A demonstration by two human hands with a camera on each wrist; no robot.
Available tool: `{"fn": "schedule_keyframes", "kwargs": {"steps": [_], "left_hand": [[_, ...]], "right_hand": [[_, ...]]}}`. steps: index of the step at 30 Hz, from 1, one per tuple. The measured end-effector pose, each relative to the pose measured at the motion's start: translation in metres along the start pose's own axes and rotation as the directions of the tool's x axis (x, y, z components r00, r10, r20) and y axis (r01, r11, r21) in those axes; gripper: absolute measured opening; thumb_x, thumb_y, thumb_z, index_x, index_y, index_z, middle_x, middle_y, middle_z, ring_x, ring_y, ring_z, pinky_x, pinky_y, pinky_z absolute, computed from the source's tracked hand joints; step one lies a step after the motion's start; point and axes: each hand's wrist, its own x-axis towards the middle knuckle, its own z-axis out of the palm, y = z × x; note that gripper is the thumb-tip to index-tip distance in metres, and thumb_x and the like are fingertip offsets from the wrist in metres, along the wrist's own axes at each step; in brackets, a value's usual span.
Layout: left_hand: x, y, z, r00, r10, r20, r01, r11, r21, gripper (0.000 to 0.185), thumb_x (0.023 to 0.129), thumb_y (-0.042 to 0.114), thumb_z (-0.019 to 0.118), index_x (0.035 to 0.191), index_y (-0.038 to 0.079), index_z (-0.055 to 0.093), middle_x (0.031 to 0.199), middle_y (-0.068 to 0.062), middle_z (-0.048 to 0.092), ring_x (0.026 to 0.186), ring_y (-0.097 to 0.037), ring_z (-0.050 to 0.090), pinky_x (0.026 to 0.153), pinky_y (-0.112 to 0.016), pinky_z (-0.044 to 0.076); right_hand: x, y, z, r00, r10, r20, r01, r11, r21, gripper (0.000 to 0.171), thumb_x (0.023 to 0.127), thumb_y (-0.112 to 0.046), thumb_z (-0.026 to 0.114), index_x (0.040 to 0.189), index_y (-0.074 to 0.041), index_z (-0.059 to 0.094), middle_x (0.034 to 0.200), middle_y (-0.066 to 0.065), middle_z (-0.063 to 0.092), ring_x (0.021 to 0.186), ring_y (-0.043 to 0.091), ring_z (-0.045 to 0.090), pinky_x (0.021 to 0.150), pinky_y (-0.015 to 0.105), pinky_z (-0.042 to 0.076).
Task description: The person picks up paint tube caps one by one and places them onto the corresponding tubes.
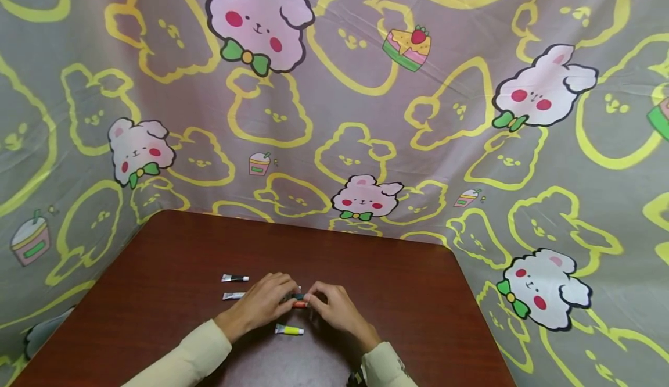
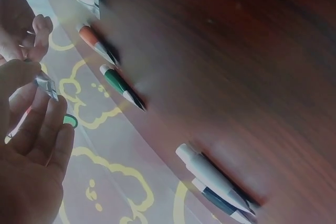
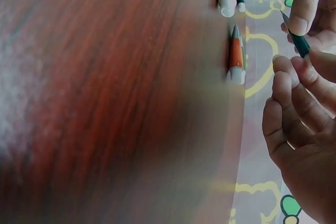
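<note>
A small dark teal paint tube (image 3: 299,42) is held between both hands above the table. My left hand (image 1: 269,297) pinches its body between thumb and fingers, with the silver crimped end showing in the left wrist view. At the cap end, the thumb and index finger of my right hand (image 1: 337,305) pinch the tube, hiding the cap; its other fingers are loosely bent. Below the hands lie an orange paint tube (image 2: 93,40) and a green paint tube (image 2: 118,83). Nearer the body is a yellow paint tube (image 1: 289,330).
Left of the left hand lie a black paint tube (image 1: 235,278) and a white paint tube (image 1: 233,296), side by side. The reddish-brown table (image 1: 407,294) is bordered by a patterned curtain (image 1: 292,119) with cartoon heads at the back and sides.
</note>
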Motion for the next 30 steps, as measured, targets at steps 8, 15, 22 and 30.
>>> {"fn": "schedule_keyframes", "kwargs": {"steps": [8, 15, 22, 30], "left_hand": [[0.003, 0.005, 0.002, 1.0, 0.011, -0.019, -0.012, 0.999, -0.03, 0.018, 0.092, 0.019, 0.089, 0.099, 0.02, 0.072, 0.098, 0.007, 0.07, 0.092, -0.009, 0.063, 0.087, -0.038, 0.055], [0.007, 0.008, 0.008, 0.998, 0.041, -0.044, -0.042, 0.999, -0.029, 0.019, 0.092, 0.02, 0.089, 0.1, 0.019, 0.072, 0.097, 0.007, 0.07, 0.09, -0.009, 0.063, 0.084, -0.036, 0.055], [0.007, 0.01, 0.014, 0.99, 0.098, -0.099, -0.1, 0.995, -0.023, 0.022, 0.087, 0.016, 0.091, 0.097, 0.016, 0.071, 0.094, 0.007, 0.068, 0.087, -0.01, 0.063, 0.083, -0.035, 0.054], [0.01, 0.013, 0.017, 0.992, 0.097, -0.084, -0.1, 0.995, -0.024, 0.02, 0.09, 0.017, 0.09, 0.098, 0.016, 0.072, 0.094, 0.006, 0.069, 0.086, -0.009, 0.062, 0.081, -0.034, 0.053]], "right_hand": [[-0.003, 0.003, -0.005, 0.999, -0.053, 0.013, 0.053, 0.998, -0.014, 0.023, 0.112, -0.023, 0.061, 0.099, -0.009, 0.074, 0.083, 0.005, 0.074, 0.07, -0.004, 0.057, 0.066, 0.019, 0.05], [-0.007, 0.005, -0.009, 0.999, -0.051, 0.007, 0.051, 0.999, -0.012, 0.026, 0.113, -0.016, 0.057, 0.095, -0.006, 0.073, 0.08, 0.006, 0.071, 0.069, -0.004, 0.055, 0.067, 0.019, 0.05], [-0.01, 0.008, -0.009, 0.999, -0.03, -0.01, 0.03, 0.999, -0.024, 0.027, 0.112, -0.017, 0.058, 0.092, -0.005, 0.071, 0.077, 0.002, 0.069, 0.068, -0.005, 0.054, 0.066, 0.019, 0.048], [-0.015, 0.014, -0.011, 0.993, 0.048, -0.108, -0.052, 0.998, -0.032, 0.034, 0.112, -0.034, 0.062, 0.085, -0.015, 0.072, 0.073, -0.006, 0.069, 0.066, -0.002, 0.057, 0.064, 0.021, 0.05]]}}
